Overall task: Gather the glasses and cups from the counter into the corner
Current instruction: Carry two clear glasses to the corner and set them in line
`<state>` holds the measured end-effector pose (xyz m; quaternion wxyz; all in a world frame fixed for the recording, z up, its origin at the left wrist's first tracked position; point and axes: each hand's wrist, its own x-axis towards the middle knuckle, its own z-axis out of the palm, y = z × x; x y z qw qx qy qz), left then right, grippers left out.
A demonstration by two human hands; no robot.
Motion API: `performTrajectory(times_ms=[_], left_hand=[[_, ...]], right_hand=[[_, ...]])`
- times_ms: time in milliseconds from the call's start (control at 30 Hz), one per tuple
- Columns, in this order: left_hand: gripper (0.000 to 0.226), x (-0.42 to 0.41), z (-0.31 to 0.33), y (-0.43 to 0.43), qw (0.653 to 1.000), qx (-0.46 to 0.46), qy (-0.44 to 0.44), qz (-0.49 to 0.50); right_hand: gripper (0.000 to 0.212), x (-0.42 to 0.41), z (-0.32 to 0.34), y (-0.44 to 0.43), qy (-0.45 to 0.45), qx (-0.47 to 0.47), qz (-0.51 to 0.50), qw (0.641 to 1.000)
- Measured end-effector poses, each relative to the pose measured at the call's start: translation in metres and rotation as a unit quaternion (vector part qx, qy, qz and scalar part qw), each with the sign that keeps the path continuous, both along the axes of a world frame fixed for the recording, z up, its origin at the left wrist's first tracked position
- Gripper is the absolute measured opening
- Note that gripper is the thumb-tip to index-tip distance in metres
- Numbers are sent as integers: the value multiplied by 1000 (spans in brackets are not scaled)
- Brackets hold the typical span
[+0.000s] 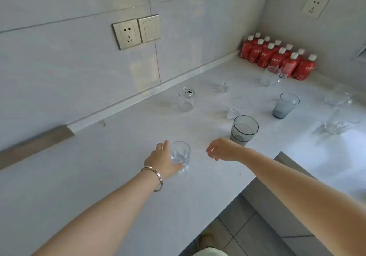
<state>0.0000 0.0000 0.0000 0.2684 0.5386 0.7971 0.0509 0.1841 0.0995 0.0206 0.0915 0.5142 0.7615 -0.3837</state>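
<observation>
1. The pale grey stone counter (111,176) runs in an L beneath me, meeting the tiled walls at the far right corner.
2. A block of red drink bottles with white caps (277,57) stands in that corner, against the right wall; it is my landmark.
3. A tall clear glass (269,76) stands just in front of the bottles, nearly touching the nearest one.
4. A smoky grey tumbler (285,106) stands upright nearer to me than the bottles, well apart from them.
5. A second smoky grey tumbler (242,130) stands nearer still, farther from the bottles, just beyond my right hand (222,149).
6. A clear mug turned upside down (186,99) sits far left of the bottles, close to the back wall.
7. A clear stemmed glass (238,106) stands between that mug and the farther grey tumbler.
8. Several small clear glasses (336,124) sit along the counter's right arm, on my side of the bottles; blur hides their shapes.
9. My left hand (163,161), a link bracelet (153,176) on its wrist, grips a small clear tumbler (180,154), fingers wrapped round its side; this glass is the farthest from the bottles.
10. My right hand hangs over the counter with fingers loosely curled, holding nothing.
</observation>
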Motion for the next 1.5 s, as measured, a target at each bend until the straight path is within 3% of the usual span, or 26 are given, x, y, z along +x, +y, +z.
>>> performTrajectory(times_ms=[100, 233, 333, 433, 533, 600, 733, 1133, 1333, 1500], left_hand=[[100, 26, -14, 35, 998, -35, 2, 51], [69, 38, -24, 53, 992, -58, 24, 107], [70, 32, -21, 48, 991, -31, 9, 128], [73, 28, -14, 36, 987, 5, -10, 162], [76, 23, -7, 22, 979, 22, -29, 199], [80, 20, -4, 12, 976, 28, -28, 214], [83, 15, 0, -10, 969, 52, -13, 240], [80, -69, 16, -146, 898, 122, 1, 423], [76, -168, 14, -266, 864, 100, 11, 493], [78, -270, 6, -356, 866, 102, 8, 490]], right_hand=[[25, 27, -1, 35, -3, 24, 25, 999], [26, 61, 0, 78, 3, 41, 30, 999], [30, 83, -4, 103, 17, 115, 14, 993], [61, 98, -11, 120, -20, 189, 19, 982], [98, 101, -24, 128, -87, 137, 24, 986], [103, 97, -33, 129, -86, 119, 19, 989], [98, 77, -34, 123, -79, 171, 60, 980], [98, -122, 5, 0, 84, 147, 279, 945], [98, -238, 5, -104, 101, 133, 346, 923], [100, -320, -4, -192, 86, 103, 333, 933]])
